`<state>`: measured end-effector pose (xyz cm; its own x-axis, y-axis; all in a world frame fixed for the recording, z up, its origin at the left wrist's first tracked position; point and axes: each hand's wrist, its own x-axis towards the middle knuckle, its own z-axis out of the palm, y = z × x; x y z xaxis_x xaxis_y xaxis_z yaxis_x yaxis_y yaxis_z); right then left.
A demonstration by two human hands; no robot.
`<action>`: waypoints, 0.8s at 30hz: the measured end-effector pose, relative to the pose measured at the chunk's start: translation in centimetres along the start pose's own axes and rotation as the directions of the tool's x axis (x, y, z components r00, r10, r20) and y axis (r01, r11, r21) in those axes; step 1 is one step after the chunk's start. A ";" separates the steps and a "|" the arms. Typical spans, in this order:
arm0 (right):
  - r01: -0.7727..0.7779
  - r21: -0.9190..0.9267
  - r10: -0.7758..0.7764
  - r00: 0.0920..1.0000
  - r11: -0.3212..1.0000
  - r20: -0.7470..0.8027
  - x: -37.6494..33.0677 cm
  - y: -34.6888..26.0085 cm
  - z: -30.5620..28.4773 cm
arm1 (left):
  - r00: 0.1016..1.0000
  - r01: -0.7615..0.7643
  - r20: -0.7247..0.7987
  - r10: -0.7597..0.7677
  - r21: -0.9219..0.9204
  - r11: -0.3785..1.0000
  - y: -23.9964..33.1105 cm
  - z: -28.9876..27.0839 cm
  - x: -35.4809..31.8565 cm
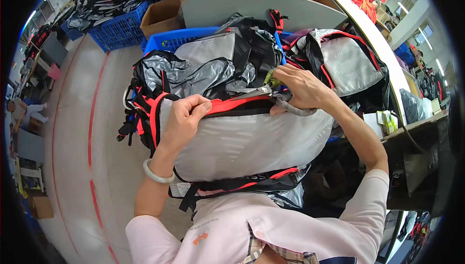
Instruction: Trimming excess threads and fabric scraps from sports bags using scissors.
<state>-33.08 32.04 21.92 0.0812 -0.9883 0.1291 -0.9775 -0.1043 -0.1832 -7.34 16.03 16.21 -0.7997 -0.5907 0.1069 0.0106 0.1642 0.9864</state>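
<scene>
A grey backpack (252, 140) with red and black trim lies across my front, its black strapped side below. My left hand (183, 121) pinches the red edging (225, 105) along the top of its grey panel. In my right hand (304, 89) is a pair of scissors (263, 90) with cloth-wrapped handles. Their blades point left and lie along the red edging; whether they touch it I cannot tell. The fingertips of my right hand are partly hidden behind the handles.
Beyond the bag, a blue crate (184, 35) holds more silver and black bags. Another grey backpack (349, 63) lies to its right, beside a long white tabletop edge (387, 51). A cardboard box (162, 18) and a piled blue crate (118, 29) stand farther left, near red floor lines (92, 119).
</scene>
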 end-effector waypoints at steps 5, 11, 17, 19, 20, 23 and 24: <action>0.077 0.013 -0.078 0.990 0.997 0.116 2.1 -0.4 -0.5 | 0.998 0.055 -0.013 -0.057 -0.114 0.992 0.2 -0.1 -0.7; 0.151 -0.023 -0.147 0.982 0.988 0.120 2.9 -1.0 -0.9 | 1.000 0.010 -0.024 -0.014 -0.175 0.984 0.2 -0.5 -1.2; 0.084 0.049 -0.092 0.978 0.995 0.187 2.9 -0.5 -0.5 | 0.999 -0.008 -0.052 -0.002 -0.182 0.983 0.3 -0.6 -1.7; 0.060 0.075 -0.075 0.973 0.995 0.216 2.7 -0.5 -0.3 | 0.999 -0.013 -0.048 0.005 -0.181 0.983 0.2 -0.6 -1.9; 0.069 0.096 -0.087 0.977 0.993 0.196 2.6 -0.5 -0.1 | 0.998 -0.030 -0.066 0.018 -0.181 0.983 0.2 -0.6 -1.9; 0.041 0.178 -0.085 0.966 0.983 0.246 2.2 -0.5 0.3 | 0.998 -0.031 -0.065 0.019 -0.192 0.981 0.3 -0.6 -1.9; 0.038 0.176 -0.081 0.966 0.984 0.244 2.1 -0.5 0.4 | 0.998 -0.028 -0.052 0.019 -0.189 0.982 0.3 -0.5 -1.9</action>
<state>-32.36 29.93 21.91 0.2051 -0.9738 -0.0982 -0.9242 -0.1597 -0.3470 -5.50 16.79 16.40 -0.7674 -0.6275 0.1319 0.1467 0.0284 0.9888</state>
